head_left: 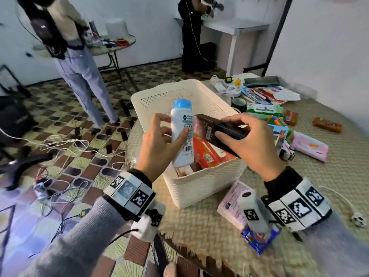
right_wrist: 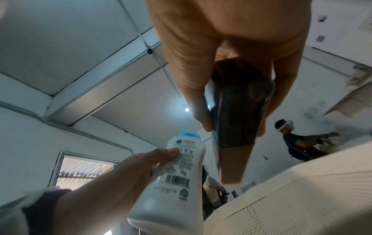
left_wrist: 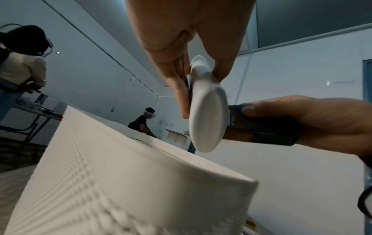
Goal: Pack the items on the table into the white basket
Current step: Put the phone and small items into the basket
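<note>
Fingers (head_left: 184,132) hold white bottle (head_left: 182,134) upright, cap up.

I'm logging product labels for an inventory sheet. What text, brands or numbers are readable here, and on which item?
"75g": on the back of the white bottle, above its barcode, held by the left hand.
The rest of the bottle's label print and round logo: too blurred to read.
Dark box in the right hand: print unreadable.
Packages on the table: all too small or blurred.
</note>
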`<state>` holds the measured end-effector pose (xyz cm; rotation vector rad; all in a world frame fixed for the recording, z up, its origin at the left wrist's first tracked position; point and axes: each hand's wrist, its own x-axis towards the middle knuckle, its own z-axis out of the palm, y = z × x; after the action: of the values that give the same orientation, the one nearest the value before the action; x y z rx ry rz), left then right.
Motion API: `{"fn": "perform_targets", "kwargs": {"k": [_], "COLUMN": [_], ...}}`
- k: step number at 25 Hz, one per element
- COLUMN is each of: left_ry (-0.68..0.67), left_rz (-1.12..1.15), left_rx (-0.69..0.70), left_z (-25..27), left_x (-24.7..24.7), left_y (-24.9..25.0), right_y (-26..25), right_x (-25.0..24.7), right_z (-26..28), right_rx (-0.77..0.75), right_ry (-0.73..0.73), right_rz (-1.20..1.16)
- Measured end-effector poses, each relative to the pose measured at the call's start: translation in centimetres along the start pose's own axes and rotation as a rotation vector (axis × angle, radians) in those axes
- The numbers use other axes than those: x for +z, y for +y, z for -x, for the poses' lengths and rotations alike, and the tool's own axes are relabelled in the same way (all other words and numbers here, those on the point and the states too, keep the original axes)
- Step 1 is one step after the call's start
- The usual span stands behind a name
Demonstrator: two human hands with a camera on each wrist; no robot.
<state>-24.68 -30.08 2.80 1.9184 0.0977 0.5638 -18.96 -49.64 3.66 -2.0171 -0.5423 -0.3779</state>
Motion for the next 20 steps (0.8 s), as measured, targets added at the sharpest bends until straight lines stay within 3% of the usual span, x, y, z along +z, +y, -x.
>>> {"fn": "perform_targets", "kwargs": {"k": [5, 9, 13, 17, 20], "left_ry": [-0.004, -0.106, -0.185, -0.242, -0.246], "left_rz": [-0.008, -0.093, -0.207, -0.375, -0.386], "left_rx": [-0.059, -0.097, -0.050, 0.028, -0.005], "left_z": [-6.1, -9.2, -11.5, -12.8, -13.0], "left_x": [-3.2, -3.8, -3.2, -2.3, -1.9], "left_y": [-3.9, -7.5, -10.3, -12.0, -12.4], "right_y": [-1.2, -0.8, 1.5, 4.5, 6.7], "right_x": [3.7, 6.0, 8.5, 11.8, 14.1], "right_z": [-7.0, -10.8, -13.2, -13.9, -13.7], "right_rx": [-0.022, 0.025, 0.107, 0.199, 0.328], "right_ry": [-0.088, -0.259, -0.410, -0.411, -0.395], "right_rz": [0.184, 0.284, 0.296, 0.226, 0.170]}}
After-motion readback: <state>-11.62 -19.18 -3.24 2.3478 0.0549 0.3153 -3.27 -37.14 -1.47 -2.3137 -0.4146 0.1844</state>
